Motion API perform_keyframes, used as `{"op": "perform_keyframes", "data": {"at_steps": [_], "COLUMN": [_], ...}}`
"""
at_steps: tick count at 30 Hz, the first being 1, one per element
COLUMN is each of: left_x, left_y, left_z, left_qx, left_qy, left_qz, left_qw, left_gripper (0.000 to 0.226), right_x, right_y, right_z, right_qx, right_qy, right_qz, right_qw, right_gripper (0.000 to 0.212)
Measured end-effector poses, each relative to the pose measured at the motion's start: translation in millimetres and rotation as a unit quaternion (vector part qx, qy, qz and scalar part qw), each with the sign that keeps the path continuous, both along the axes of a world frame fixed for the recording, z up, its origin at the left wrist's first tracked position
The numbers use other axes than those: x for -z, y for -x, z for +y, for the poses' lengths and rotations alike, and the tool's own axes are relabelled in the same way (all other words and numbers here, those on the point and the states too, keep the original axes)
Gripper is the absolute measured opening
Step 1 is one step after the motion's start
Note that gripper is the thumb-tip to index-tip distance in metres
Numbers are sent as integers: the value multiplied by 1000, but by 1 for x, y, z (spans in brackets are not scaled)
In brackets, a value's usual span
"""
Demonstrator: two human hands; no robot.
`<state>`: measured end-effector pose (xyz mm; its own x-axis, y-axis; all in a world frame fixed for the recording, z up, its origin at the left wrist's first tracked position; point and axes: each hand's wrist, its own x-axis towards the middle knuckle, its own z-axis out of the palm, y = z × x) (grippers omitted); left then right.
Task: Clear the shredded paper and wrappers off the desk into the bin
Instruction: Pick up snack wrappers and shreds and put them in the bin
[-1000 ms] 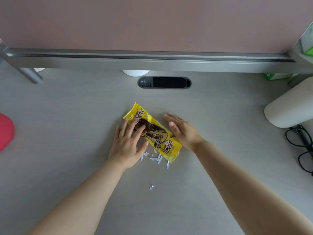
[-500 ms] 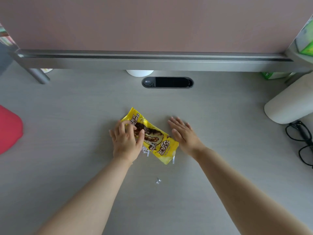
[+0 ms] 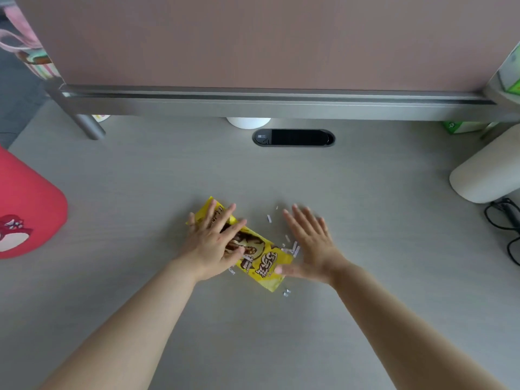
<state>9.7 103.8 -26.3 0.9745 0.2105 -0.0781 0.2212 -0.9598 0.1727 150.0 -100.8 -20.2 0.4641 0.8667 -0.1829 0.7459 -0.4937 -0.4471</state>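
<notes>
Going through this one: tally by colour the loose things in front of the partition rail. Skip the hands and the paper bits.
Yellow: 1, wrapper
Red: 1, red thing at the left edge
Cream: 1, roll at the right
Black: 1, glasses, cut off by the right edge
Total: 4

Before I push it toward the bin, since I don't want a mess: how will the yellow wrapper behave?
The yellow wrapper lies flat and thin, so it is probably light and floppy, likely to buckle rather than slide whole. Its printed film looks slippery under the left hand. The paper shreds beside it may scatter.
</notes>
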Motion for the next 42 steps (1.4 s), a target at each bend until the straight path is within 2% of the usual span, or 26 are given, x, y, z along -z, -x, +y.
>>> {"op": "perform_keyframes", "data": {"at_steps": [3, 7, 10, 13, 16, 18, 20, 22, 31, 35, 39, 42], "left_x": [2, 9, 7, 5, 3, 8, 10, 10, 6, 5, 1, -8], "left_y": [18, 39, 36, 30, 26, 22, 18, 18, 21, 23, 25, 31], "left_z": [8, 12, 6, 5, -1, -6, -7, -8, -11, -12, -10, -9], "left_qx": [-5, 36, 37, -71, -195, -224, -211, -183, -97, -88, -104, -139], "left_qy": [-54, -56, -45, -12, 5, 1, -6, -13, -31, -32, -28, -4], "left_qz": [14, 57, 84, 105, 30, -26, -84, -126, -146, -133, -159, -188], "left_qw": [998, 996, 995, 992, 980, 974, 974, 975, 984, 987, 981, 972], "left_gripper": [112, 132, 124, 117, 114, 107, 97, 86, 27, 31, 32, 36], "right_x": [1, 5, 6, 6, 6, 9, 13, 19, 29, 30, 25, 23], "right_y": [14, 20, 20, 14, 9, 11, 13, 14, 17, 18, 19, 22], "right_z": [8, 14, 29, 45, 50, 50, 49, 47, 42, 39, 40, 39], "right_qx": [-62, -61, -53, -44, -36, -14, -3, -8, 13, 21, 29, 55], "right_qy": [42, 55, 53, 45, 25, -18, -89, -143, -215, -225, -254, -235], "right_qz": [-43, -86, -97, -99, -108, -94, -101, -133, -158, -191, -217, -184], "right_qw": [996, 993, 992, 993, 993, 995, 991, 981, 964, 955, 942, 953], "right_gripper": [130, 139, 138, 135, 122, 105, 80, 65, 43, 47, 56, 57]}}
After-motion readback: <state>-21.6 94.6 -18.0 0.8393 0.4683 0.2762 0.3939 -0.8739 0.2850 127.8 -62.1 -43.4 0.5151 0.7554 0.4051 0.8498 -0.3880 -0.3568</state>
